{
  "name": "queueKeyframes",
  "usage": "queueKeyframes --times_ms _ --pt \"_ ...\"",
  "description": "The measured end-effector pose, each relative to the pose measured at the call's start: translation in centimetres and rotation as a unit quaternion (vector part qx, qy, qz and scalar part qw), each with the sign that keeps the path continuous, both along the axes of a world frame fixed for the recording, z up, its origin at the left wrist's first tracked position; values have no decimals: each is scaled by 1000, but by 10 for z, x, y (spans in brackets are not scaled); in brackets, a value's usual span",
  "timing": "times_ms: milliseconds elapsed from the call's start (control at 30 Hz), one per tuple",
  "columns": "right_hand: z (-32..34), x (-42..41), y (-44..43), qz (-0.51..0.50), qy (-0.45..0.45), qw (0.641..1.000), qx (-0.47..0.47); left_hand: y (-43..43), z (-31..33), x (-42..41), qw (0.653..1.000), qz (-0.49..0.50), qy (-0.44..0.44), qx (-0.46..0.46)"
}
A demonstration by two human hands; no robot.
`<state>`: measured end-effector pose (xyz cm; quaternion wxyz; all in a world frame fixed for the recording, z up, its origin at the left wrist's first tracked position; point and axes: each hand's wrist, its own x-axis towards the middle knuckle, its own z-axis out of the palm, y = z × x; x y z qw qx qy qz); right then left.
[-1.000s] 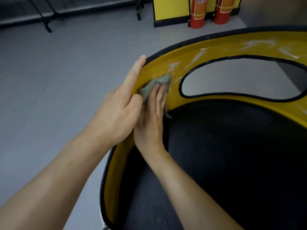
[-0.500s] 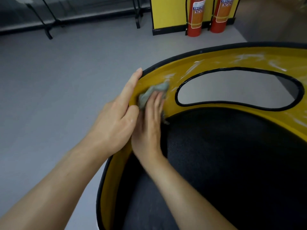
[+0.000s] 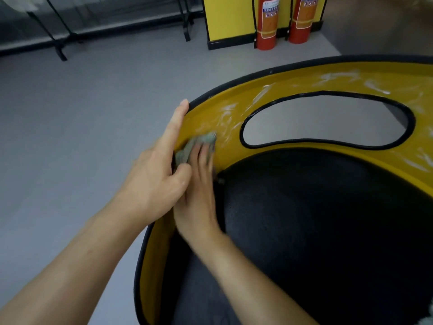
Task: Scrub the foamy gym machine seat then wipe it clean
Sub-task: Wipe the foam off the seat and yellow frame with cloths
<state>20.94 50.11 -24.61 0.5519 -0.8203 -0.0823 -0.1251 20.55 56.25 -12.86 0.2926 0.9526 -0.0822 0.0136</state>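
Pressing flat against the inner yellow face of the seat [image 3: 304, 83], a small grey-green cloth [image 3: 199, 140] sits at the left bend of the shell, just left of the black-trimmed cut-out [image 3: 328, 93] and just above the black pad [image 3: 328, 219]. The seat fills the right and near part of the view, and its black-edged rim curves from the far right round to the near left. The right hand [image 3: 199, 191] lies on the cloth with its fingers [image 3: 203, 153] straight and close together, pushing it against the yellow surface. They are motion-blurred, so the fingertips are hard to separate. White foam streaks [image 3: 225, 118] smear the yellow just beyond the cloth, and more run along the far band of the shell toward the right. The left hand [image 3: 152, 184] clasps the rim right beside the cloth. Its index finger is stretched straight up along the black edge and its thumb is folded over onto the inner face, touching the right hand, while its other fingers are hidden behind the shell. Both bare forearms reach in from the near left. Grey floor [image 3: 82, 113] spreads out to the left and far side. At the far edge stand two red fire extinguishers [image 3: 266, 22] — side by side, just right of a yellow panel [image 3: 227, 17] with a black base. Black metal stands [image 3: 58, 43] rest on the floor at the far left.
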Motion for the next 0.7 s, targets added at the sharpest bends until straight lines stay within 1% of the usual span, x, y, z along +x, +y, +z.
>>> queueKeyframes --times_ms 100,167,233,333,400,433,500,600,667,700 --pt "23 30 -21 -33 -48 998 -16 3 -4 2 1000 -16 -10 -18" --pt "18 26 -22 -31 -52 998 -26 3 -5 2 1000 -16 -16 -17" --pt "1 8 -11 -3 -33 999 -19 3 -4 3 999 -17 -23 -18" --pt "-22 -28 4 62 21 998 0 3 -4 3 1000 -18 -15 -21" --pt "-25 -36 3 93 38 995 15 4 -1 3 1000 -12 -6 -18" --pt "-20 -32 1 97 33 995 15 6 -1 3 1000 -14 -1 -24" --pt "-3 -11 -6 64 13 998 -10 8 -3 1 999 -25 1 -36" --pt "22 31 -23 -18 -35 999 -18 11 -4 1 998 -34 0 -47" --pt "25 42 -27 -60 -60 996 -30 12 -5 3 998 -43 -1 -51" --pt "22 39 -24 -70 -58 995 -28 12 -4 3 998 -46 -1 -52"
